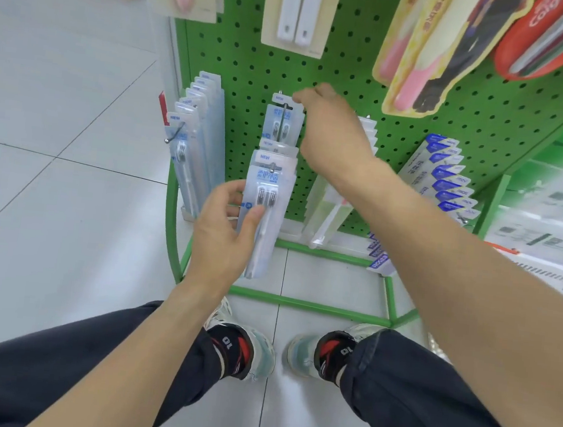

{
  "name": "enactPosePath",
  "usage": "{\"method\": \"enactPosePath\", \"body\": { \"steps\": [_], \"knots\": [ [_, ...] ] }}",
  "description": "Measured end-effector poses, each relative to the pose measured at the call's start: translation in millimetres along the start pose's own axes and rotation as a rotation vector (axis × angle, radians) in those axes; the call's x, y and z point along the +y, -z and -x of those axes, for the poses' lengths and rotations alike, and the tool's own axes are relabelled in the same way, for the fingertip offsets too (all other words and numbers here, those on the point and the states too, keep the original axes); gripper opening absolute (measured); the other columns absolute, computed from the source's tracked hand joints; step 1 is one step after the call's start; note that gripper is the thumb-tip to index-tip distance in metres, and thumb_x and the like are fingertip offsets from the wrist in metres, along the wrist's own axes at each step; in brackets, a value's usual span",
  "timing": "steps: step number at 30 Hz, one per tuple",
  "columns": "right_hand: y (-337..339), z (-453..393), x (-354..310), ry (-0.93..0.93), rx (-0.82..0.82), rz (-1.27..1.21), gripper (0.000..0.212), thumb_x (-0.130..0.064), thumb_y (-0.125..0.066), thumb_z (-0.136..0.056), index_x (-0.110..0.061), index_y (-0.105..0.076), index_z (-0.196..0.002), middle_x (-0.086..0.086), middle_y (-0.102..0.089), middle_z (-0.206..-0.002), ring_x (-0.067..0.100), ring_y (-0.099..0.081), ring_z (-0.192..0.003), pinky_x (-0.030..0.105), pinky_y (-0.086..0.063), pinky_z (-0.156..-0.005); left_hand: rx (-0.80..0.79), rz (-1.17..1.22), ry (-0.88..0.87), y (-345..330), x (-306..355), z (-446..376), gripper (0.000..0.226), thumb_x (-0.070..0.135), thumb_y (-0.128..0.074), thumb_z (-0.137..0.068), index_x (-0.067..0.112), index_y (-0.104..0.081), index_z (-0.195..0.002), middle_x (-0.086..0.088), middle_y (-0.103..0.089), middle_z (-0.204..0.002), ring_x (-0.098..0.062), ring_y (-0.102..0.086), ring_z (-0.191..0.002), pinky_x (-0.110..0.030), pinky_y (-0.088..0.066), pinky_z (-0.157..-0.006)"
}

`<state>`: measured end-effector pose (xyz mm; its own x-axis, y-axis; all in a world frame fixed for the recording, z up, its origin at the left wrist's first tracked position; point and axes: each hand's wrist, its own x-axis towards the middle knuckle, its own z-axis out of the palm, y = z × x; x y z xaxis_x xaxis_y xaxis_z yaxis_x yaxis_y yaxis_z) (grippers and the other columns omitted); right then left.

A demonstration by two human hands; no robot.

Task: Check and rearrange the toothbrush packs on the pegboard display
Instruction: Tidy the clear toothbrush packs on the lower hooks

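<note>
Clear toothbrush packs with blue lettering hang on a hook of the green pegboard. My left hand grips the front packs of that row, thumb across their face, near the hook's tip. My right hand reaches to the back of the same hook and pinches the top tab of the rear pack close to the board. The fingertips of my right hand are partly hidden.
A full row of similar clear packs hangs to the left. White packs and blue-labelled packs hang to the right. Larger packs hang overhead. The green base frame runs in front of my shoes on the tiled floor.
</note>
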<state>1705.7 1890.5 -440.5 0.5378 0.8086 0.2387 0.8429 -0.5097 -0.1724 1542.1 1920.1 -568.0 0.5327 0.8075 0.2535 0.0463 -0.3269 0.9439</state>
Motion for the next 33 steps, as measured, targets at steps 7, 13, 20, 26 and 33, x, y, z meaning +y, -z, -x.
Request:
{"method": "enactPosePath", "body": {
  "steps": [7, 13, 20, 26, 33],
  "knots": [
    [-15, -54, 5, -0.045, -0.081, -0.057, 0.038, 0.006, -0.052, -0.097, -0.002, -0.061, -0.133, 0.017, -0.059, -0.136, 0.033, -0.055, -0.127, 0.036, -0.044, -0.107, -0.050, -0.040, -0.014, 3, -7, -6, 0.031, 0.029, -0.063, -0.098, 0.043, -0.048, -0.121, 0.014, -0.060, -0.117, -0.006, -0.061, -0.099, -0.027, -0.054, -0.085],
    [-17, -47, 5, -0.122, -0.083, -0.017, 0.020, 0.007, -0.053, -0.091, -0.002, -0.065, -0.105, 0.014, -0.068, -0.101, 0.033, -0.065, -0.095, 0.040, -0.055, -0.081, -0.134, -0.073, -0.029, 5, -10, -9, 0.030, 0.031, -0.060, -0.100, 0.029, -0.047, -0.127, 0.019, -0.060, -0.114, -0.003, -0.061, -0.092, -0.021, -0.051, -0.079],
    [-1, -13, 2, -0.160, -0.097, 0.138, 0.013, -0.002, -0.054, -0.092, -0.003, -0.051, -0.105, 0.010, -0.048, -0.091, 0.032, -0.051, -0.092, 0.036, -0.037, -0.078, -0.143, -0.138, -0.053, 4, -8, -9, 0.040, 0.030, -0.056, -0.101, 0.021, -0.039, -0.136, 0.010, -0.057, -0.127, -0.006, -0.060, -0.104, -0.033, -0.053, -0.089],
    [13, 16, 4, -0.154, -0.034, 0.060, 0.023, 0.002, -0.052, -0.090, 0.001, -0.052, -0.113, 0.012, -0.049, -0.090, 0.034, -0.057, -0.093, 0.034, -0.037, -0.073, -0.152, -0.217, -0.006, 1, -4, -11, 0.054, 0.028, -0.060, -0.099, 0.013, -0.034, -0.143, 0.000, -0.051, -0.136, -0.016, -0.052, -0.121, -0.040, -0.047, -0.104],
    [12, 76, 8, -0.141, 0.068, -0.176, 0.036, -0.003, -0.049, -0.091, -0.001, -0.049, -0.127, 0.021, -0.063, -0.105, 0.040, -0.059, -0.093, 0.040, -0.039, -0.074, 0.024, -0.359, 0.038, -10, 10, 24, 0.061, 0.013, -0.068, -0.089, 0.004, -0.037, -0.141, -0.011, -0.042, -0.139, -0.024, -0.038, -0.130, -0.023, -0.026, -0.105]
  ]
}}
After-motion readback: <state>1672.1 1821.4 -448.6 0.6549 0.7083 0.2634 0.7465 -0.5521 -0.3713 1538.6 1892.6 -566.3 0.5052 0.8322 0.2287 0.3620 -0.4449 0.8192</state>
